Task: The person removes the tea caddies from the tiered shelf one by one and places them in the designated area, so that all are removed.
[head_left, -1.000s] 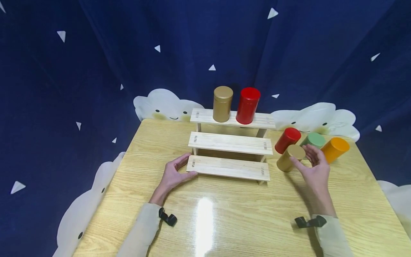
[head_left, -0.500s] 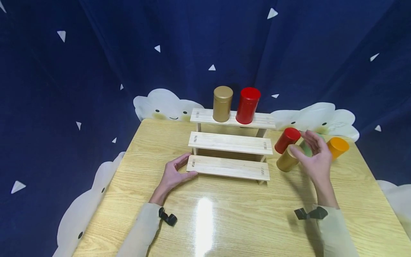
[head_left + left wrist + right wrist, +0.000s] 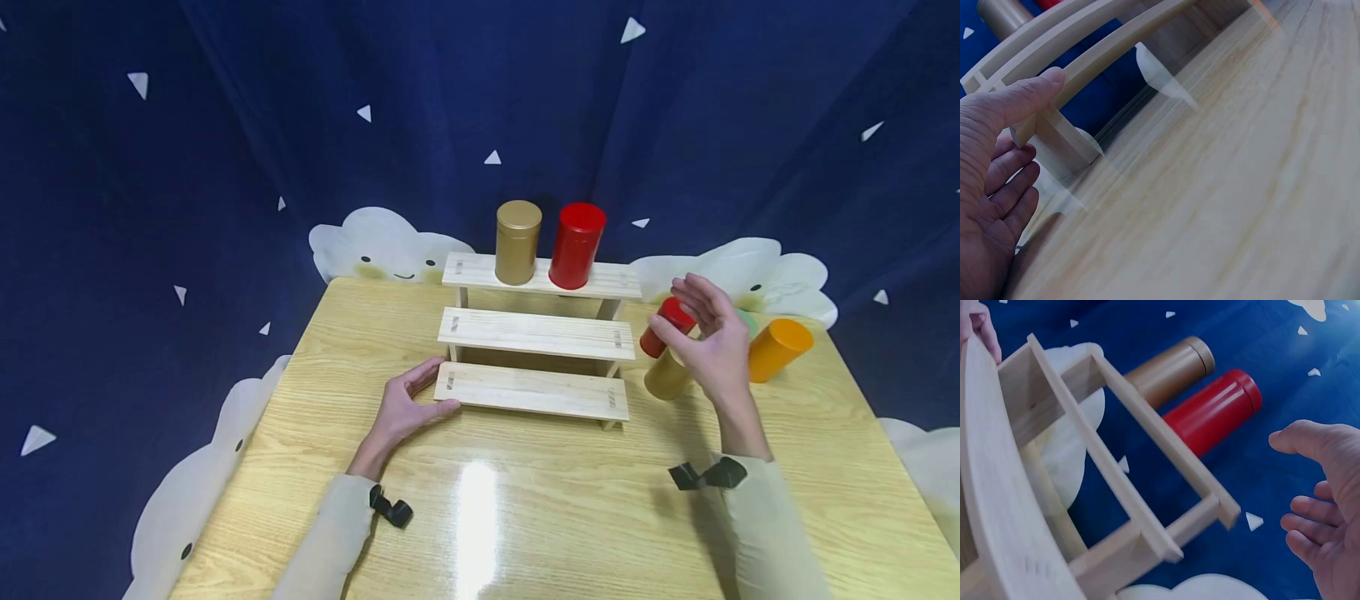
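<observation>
A three-tier wooden display rack (image 3: 532, 392) stands mid-table. My left hand (image 3: 405, 408) grips its lowest step at the left end; in the left wrist view the thumb (image 3: 1029, 97) lies on the step, fingers below it. On the top tier stand a gold canister (image 3: 517, 250) and a red canister (image 3: 576, 250). My right hand (image 3: 716, 350) is raised, fingers loosely spread and holding nothing. In the head view it overlaps a second red canister (image 3: 652, 340), a second gold canister (image 3: 664, 381) and a green canister (image 3: 748, 322), mostly hidden. An orange canister (image 3: 780, 348) stands right of it.
Under everything is a light wood table (image 3: 570, 508) with a bright reflection at the front. Behind it hangs a dark blue curtain (image 3: 420, 100) with white triangles and smiling clouds. A black strap (image 3: 708, 475) circles each sleeved wrist.
My right hand has risen off the loose gold canister and drifted left, with nothing in its fingers. The left hand stays on the rack; the canisters have not moved.
</observation>
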Tool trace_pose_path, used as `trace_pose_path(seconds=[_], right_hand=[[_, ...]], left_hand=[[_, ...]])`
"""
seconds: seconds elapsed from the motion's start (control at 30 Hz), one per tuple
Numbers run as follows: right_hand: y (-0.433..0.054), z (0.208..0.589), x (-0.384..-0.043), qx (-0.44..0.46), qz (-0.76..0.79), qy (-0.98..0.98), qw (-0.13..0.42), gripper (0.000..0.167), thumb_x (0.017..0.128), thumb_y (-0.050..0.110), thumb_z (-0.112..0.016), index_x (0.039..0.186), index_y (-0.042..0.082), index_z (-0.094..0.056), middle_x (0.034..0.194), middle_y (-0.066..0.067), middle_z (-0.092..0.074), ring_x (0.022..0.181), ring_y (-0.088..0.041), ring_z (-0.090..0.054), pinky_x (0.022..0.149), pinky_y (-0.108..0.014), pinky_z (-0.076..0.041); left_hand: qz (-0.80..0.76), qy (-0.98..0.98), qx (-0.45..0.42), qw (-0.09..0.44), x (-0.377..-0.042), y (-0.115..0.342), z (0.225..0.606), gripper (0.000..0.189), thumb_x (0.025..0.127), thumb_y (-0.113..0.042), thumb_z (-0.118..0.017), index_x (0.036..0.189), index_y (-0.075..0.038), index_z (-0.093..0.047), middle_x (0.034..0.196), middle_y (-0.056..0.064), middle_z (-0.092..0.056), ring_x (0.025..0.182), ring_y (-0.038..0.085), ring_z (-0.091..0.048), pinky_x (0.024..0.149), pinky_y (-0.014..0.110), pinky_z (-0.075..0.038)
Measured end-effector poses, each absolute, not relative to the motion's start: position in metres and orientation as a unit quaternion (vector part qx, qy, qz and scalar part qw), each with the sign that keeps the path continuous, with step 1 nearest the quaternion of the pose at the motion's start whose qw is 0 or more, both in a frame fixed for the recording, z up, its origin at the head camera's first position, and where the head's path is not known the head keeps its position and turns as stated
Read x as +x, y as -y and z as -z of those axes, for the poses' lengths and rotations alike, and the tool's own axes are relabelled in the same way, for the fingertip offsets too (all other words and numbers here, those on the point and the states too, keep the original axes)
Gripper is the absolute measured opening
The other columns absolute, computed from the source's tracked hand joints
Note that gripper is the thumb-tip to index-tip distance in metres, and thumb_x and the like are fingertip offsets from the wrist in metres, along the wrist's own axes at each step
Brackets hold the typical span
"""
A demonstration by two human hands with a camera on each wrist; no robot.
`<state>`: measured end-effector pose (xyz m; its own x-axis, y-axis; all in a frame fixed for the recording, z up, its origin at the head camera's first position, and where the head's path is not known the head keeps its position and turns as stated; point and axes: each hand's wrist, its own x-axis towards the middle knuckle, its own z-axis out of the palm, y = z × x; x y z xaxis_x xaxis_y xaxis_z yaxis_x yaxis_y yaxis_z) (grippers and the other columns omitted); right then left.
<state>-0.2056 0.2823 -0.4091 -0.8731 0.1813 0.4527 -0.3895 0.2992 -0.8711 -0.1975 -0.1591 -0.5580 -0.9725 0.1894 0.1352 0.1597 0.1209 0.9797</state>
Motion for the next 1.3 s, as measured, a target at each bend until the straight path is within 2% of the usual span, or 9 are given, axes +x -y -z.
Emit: trace_pose_path(seconds=[0.33, 0.57, 0.93, 1.17, 1.3], right_hand=[[-0.252, 0.396, -0.223, 0.118, -0.584, 0.773, 0.217, 0.072, 0.083, -0.004, -0.084, 0.148, 0.007, -0.055, 0.141, -0.013, -0.064, 0.128, -0.023, -0.062, 0.113, -0.023, -0.048], [-0.237, 0.394, -0.24, 0.132, -0.593, 0.767, 0.204, 0.074, 0.082, -0.006, -0.085, 0.148, 0.005, -0.055, 0.141, -0.012, -0.065, 0.125, -0.014, -0.064, 0.112, -0.029, -0.05], [-0.218, 0.389, -0.264, 0.137, -0.589, 0.778, 0.17, 0.077, 0.084, 0.003, -0.086, 0.152, 0.004, -0.05, 0.146, -0.019, -0.06, 0.133, -0.035, -0.058, 0.117, -0.044, -0.047], [-0.208, 0.384, -0.275, 0.132, -0.577, 0.794, 0.141, 0.077, 0.087, 0.016, -0.087, 0.154, 0.012, -0.048, 0.147, -0.01, -0.06, 0.131, -0.028, -0.058, 0.118, -0.048, -0.046], [-0.204, 0.382, -0.281, 0.128, -0.574, 0.797, 0.138, 0.078, 0.087, 0.017, -0.086, 0.154, 0.011, -0.048, 0.147, -0.01, -0.059, 0.129, -0.028, -0.059, 0.117, -0.048, -0.047]], left_hand=[[-0.648, -0.753, 0.113, 0.012, -0.197, 0.158, 0.557, 0.081, 0.077, -0.016, -0.096, 0.147, -0.005, -0.058, 0.148, 0.008, -0.061, 0.138, 0.026, -0.057, 0.118, 0.034, -0.044], [-0.649, -0.752, 0.114, 0.013, -0.197, 0.158, 0.557, 0.079, 0.077, -0.016, -0.095, 0.146, -0.007, -0.059, 0.147, 0.007, -0.062, 0.138, 0.024, -0.057, 0.118, 0.033, -0.045], [-0.652, -0.749, 0.114, 0.012, -0.196, 0.159, 0.557, 0.079, 0.077, -0.013, -0.095, 0.146, -0.005, -0.059, 0.148, 0.008, -0.061, 0.138, 0.026, -0.057, 0.118, 0.035, -0.044], [-0.651, -0.75, 0.111, 0.013, -0.196, 0.158, 0.556, 0.079, 0.077, -0.014, -0.095, 0.146, -0.005, -0.059, 0.148, 0.009, -0.061, 0.138, 0.028, -0.057, 0.119, 0.037, -0.044], [-0.651, -0.751, 0.112, 0.015, -0.197, 0.158, 0.556, 0.079, 0.077, -0.015, -0.095, 0.146, -0.005, -0.059, 0.149, 0.009, -0.061, 0.138, 0.027, -0.057, 0.119, 0.036, -0.044]])
